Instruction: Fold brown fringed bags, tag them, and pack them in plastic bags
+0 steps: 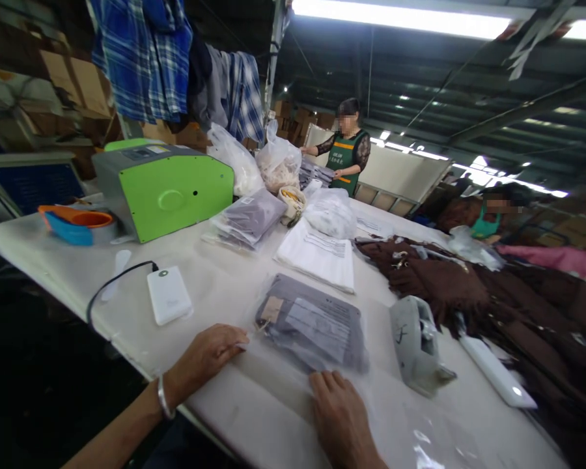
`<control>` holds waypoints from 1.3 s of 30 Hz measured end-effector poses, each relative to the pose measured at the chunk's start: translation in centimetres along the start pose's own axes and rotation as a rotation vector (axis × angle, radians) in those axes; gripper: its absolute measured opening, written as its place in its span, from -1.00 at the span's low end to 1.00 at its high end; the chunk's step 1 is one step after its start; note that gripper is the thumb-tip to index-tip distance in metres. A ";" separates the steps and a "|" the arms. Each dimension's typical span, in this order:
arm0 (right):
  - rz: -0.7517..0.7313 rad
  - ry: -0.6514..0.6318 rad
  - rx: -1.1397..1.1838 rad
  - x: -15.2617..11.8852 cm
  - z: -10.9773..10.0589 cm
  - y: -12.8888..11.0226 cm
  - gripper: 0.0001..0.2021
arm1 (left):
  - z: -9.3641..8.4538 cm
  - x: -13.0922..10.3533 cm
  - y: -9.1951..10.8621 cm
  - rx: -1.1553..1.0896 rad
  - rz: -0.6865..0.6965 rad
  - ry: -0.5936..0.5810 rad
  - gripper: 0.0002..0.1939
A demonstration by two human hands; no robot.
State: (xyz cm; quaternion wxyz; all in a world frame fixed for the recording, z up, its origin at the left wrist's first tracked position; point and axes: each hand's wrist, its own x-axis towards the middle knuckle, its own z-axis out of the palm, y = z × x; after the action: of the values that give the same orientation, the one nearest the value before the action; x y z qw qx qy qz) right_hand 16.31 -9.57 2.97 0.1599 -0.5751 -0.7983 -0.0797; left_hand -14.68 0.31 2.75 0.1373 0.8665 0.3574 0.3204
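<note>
A folded grey garment (pixel 339 309) with a brown tag and a printed paper lies flat in a clear plastic bag (pixel 273 355) on the table in front of me. My left hand (pixel 209 355), with a silver bangle on its wrist, pinches the left edge of that bag. At the near edge, the curled fingers of my right hand (pixel 339 410) grip the plastic just below the garment; the thumb is hidden. A grey tape dispenser (pixel 413 345) stands to the right of the bag.
A white power bank (pixel 169 296) with a black cable lies left. Behind are a green-and-grey machine (pixel 176 189), bagged garments (pixel 251 218) and a stack of white bags (pixel 317 254). Brown garments (pixel 444 286) cover the right side. A co-worker (pixel 346 153) stands across the table.
</note>
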 end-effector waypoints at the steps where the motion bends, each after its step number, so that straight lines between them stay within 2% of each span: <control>1: 0.028 0.012 -0.007 -1.6 -0.4 2.3 -0.73 | -0.2 0.0 -0.2 -0.031 -0.043 -0.008 -0.69; 4: 0.102 0.079 0.187 -6.0 -1.7 8.2 -0.83 | -0.8 0.2 -0.3 -0.167 -0.157 -0.043 -0.71; 6: 0.247 0.084 0.394 -7.8 -2.4 10.2 -0.85 | -1.1 0.5 0.3 -0.303 -0.224 -0.042 -0.72; 8: 0.447 0.095 0.599 -8.2 -2.9 10.6 -0.72 | -1.3 1.1 1.4 -0.441 -0.317 -0.026 -0.71; 11: 0.736 0.234 0.841 -6.8 -3.0 9.2 -0.55 | -1.2 3.0 3.4 -0.539 -0.456 0.029 -0.65; 13: 0.863 0.331 0.903 -5.1 -2.7 8.4 -0.49 | -0.7 4.6 4.2 -0.478 -0.488 0.117 -0.59; 15: 0.929 0.350 0.845 -3.4 -2.4 8.3 -0.50 | 0.1 6.3 4.4 -0.274 -0.544 0.145 -0.54; 18: 0.955 0.276 0.623 -1.6 -1.5 9.0 -0.54 | 1.4 8.2 3.6 0.060 -0.652 0.030 -0.58; 20: 0.914 0.203 0.500 -1.2 -0.8 9.5 -0.58 | 1.9 8.8 2.9 0.168 -0.679 -0.048 -0.68; 23: 0.863 0.130 0.420 -1.4 -0.1 9.8 -0.61 | 2.3 8.6 2.1 0.264 -0.696 -0.129 -0.75; 27: 0.844 0.074 0.377 -1.6 -0.1 9.6 -0.59 | 2.2 8.3 1.5 0.359 -0.694 -0.199 -0.72; 32: 0.876 -0.127 0.215 -1.5 -0.3 9.2 -0.59 | 1.7 9.0 0.2 0.421 -0.678 -0.247 -0.80; 34: 0.874 -0.147 0.208 -1.6 -0.2 9.3 -0.60 | 1.3 9.0 0.2 0.439 -0.683 -0.206 -0.82; 36: 0.872 -0.150 0.229 -1.6 0.0 9.4 -0.62 | 1.2 8.8 1.2 0.448 -0.613 -0.029 -0.80; 38: 0.883 -0.144 0.247 -1.6 0.3 9.4 -0.63 | 2.1 8.3 3.1 0.412 -0.392 0.161 -0.76; 39: 0.888 -0.135 0.257 -1.5 0.4 9.3 -0.63 | 3.0 8.0 4.2 0.376 -0.231 0.192 -0.74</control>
State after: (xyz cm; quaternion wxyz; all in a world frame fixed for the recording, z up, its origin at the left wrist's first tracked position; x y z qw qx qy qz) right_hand 25.44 -7.79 1.59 0.1961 -0.8406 -0.4870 0.1334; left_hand -6.21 2.99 6.12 -0.0251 0.7957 0.5190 0.3112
